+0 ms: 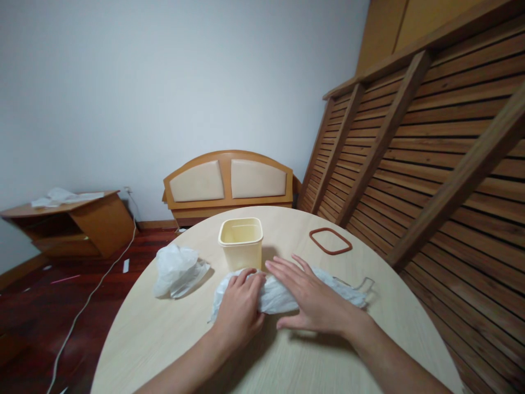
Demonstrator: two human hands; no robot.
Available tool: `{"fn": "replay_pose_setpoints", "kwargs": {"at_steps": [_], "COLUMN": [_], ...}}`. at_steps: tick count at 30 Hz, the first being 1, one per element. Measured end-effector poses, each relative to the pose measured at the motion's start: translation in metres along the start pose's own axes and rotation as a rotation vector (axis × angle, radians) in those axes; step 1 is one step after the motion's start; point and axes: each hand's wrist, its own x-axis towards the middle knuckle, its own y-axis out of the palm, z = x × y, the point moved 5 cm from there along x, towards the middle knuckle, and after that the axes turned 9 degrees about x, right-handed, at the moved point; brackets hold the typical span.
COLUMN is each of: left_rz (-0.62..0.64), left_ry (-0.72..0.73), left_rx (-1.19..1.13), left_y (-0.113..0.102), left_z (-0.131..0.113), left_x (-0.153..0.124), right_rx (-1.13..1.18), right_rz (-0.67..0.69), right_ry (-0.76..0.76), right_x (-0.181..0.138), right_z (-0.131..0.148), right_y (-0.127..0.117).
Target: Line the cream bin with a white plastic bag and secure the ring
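A white plastic bag (279,295) lies stretched out on the round pale wooden table (164,339). My left hand (240,306) has its fingers curled over the bag's left end, gripping it. My right hand (311,295) lies flat on the bag's middle with fingers stretched out, pressing it down. Just behind both hands stands an open cream square plastic container (241,241), with nothing visible inside.
A second crumpled white plastic bag (177,269) lies left of the container. A red-brown rectangular rubber ring (330,241) lies at the table's far right. Slatted wooden frames (430,153) lean to the right. A headboard (228,183), a low cabinet (69,221) and a floor cable (94,290) are beyond.
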Motion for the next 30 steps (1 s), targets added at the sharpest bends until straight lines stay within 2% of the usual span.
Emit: {"fn": "replay_pose_setpoints", "kwargs": {"at_steps": [3,6,13,16,19,23,30], "left_rz": [0.042,0.095,0.067,0.074,0.115,0.085,0.153], "left_ry": [0.055,0.076,0.024,-0.016,-0.054,-0.067,0.041], "left_rx": [-0.031,-0.041,-0.187,-0.207,-0.158,-0.187,-0.230], "left_y": [0.010,0.015,0.001,0.000,0.004,0.007,0.007], "left_z": [-0.002,-0.003,-0.010,-0.012,-0.008,0.000,-0.001], "left_x": [0.001,0.002,0.001,0.002,0.003,0.005,0.003], "right_rx": [0.047,0.114,0.258,0.240,0.188,0.143,0.057], "right_rz": [0.029,0.022,-0.074,-0.080,-0.028,0.018,0.101], "right_ry": [0.029,0.094,0.126,0.099,0.078,0.109,0.219], "right_x": [0.003,0.001,-0.001,0.001,0.002,-0.001,-0.006], "right_z": [-0.001,-0.012,-0.028,-0.024,-0.016,-0.015,-0.023], "right_y": [0.011,0.009,-0.004,-0.008,-0.009,-0.009,-0.006]}}
